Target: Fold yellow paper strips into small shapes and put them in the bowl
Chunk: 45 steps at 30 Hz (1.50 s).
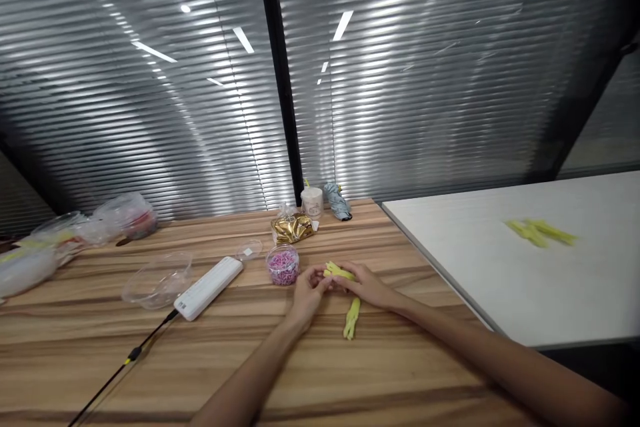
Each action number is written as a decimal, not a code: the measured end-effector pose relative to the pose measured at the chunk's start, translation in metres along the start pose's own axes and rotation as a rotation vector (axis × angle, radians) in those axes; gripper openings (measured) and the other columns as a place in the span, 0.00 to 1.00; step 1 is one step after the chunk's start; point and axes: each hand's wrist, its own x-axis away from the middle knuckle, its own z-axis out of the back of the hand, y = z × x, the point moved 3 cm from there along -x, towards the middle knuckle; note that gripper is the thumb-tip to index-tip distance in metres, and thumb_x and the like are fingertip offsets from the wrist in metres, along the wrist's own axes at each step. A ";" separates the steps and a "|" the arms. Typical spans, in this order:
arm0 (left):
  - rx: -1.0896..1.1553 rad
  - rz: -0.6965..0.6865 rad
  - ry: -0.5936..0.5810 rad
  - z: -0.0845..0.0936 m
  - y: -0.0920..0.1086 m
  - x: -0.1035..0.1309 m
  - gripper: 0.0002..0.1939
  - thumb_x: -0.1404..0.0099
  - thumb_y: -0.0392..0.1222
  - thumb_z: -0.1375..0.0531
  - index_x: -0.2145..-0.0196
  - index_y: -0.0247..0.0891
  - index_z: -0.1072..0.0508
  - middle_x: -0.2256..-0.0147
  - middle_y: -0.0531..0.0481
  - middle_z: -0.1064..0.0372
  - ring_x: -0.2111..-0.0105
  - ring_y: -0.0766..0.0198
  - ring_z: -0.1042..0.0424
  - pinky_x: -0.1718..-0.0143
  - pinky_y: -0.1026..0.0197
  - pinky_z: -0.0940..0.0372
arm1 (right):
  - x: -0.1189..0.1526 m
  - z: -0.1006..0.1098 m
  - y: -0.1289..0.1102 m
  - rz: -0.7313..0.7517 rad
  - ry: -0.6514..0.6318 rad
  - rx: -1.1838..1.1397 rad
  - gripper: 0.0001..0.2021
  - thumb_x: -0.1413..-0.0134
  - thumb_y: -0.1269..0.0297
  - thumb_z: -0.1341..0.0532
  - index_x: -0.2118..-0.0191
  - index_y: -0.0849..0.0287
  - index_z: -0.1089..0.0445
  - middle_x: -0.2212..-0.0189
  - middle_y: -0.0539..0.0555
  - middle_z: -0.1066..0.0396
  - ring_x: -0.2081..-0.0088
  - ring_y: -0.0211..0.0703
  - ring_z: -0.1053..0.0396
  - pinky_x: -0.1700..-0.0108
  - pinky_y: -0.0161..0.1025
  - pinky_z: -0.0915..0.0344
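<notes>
My left hand [309, 290] and my right hand [367, 285] meet over the wooden table, fingers curled and pinching. Between them is a small yellow bundle of strips [340, 271], whose exact kind I cannot make out. Just below the right hand, a second yellow bundle [352, 318] lies lengthwise on the wood. Left of my hands stands a clear round tub [283, 265] filled with small pink and purple pieces. Its round clear lid [249, 250] appears to lie flat farther left.
A white power strip [209, 287] with a black cable and a clear plastic container [157, 280] lie left. Behind are a gold bag [293, 228], a white cup [313, 201] and a grey-blue pouch [338, 201]. Plastic bags [125, 215] sit far left; yellow bundles [541, 232] lie on the white table.
</notes>
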 end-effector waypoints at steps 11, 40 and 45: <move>-0.236 -0.077 -0.064 -0.003 0.001 -0.001 0.16 0.47 0.48 0.41 0.65 0.33 0.31 0.70 0.46 0.31 0.75 0.67 0.34 0.73 0.65 0.38 | 0.002 0.002 0.012 -0.080 0.018 -0.155 0.21 0.48 0.51 0.47 0.56 0.62 0.34 0.62 0.56 0.31 0.66 0.42 0.34 0.67 0.37 0.37; -0.356 -0.359 0.309 0.020 0.045 0.012 0.11 0.42 0.48 0.46 0.66 0.37 0.35 0.69 0.49 0.36 0.69 0.65 0.34 0.66 0.64 0.39 | 0.019 0.011 -0.018 0.338 -0.053 0.287 0.08 0.47 0.62 0.49 0.67 0.58 0.35 0.70 0.56 0.34 0.65 0.44 0.38 0.61 0.41 0.40; -0.687 -0.704 0.848 0.094 0.103 0.006 0.11 0.42 0.46 0.45 0.65 0.36 0.34 0.70 0.49 0.37 0.71 0.66 0.37 0.66 0.63 0.41 | 0.024 0.002 -0.026 0.415 -0.238 0.271 0.10 0.47 0.63 0.49 0.66 0.59 0.33 0.67 0.57 0.34 0.64 0.43 0.37 0.61 0.40 0.40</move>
